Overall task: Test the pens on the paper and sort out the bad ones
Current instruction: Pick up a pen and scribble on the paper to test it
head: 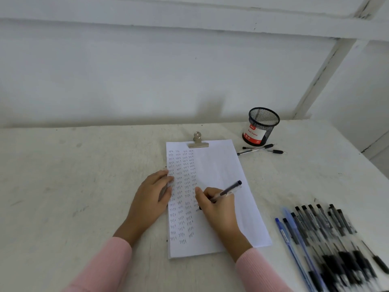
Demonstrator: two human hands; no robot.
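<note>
my right hand (216,209) grips a black pen (228,190) in a writing hold, with the tip down at the paper (221,165) beside the columns of marks. my left hand (151,192) lies flat with fingers straight, pressing the sheet's left edge. a metal clip (197,141) clamps the top of the sheet. a row of pens (328,239) lies on the table (84,175) to my right. two pens (255,149) lie crossed just beside the mesh cup (261,125).
</note>
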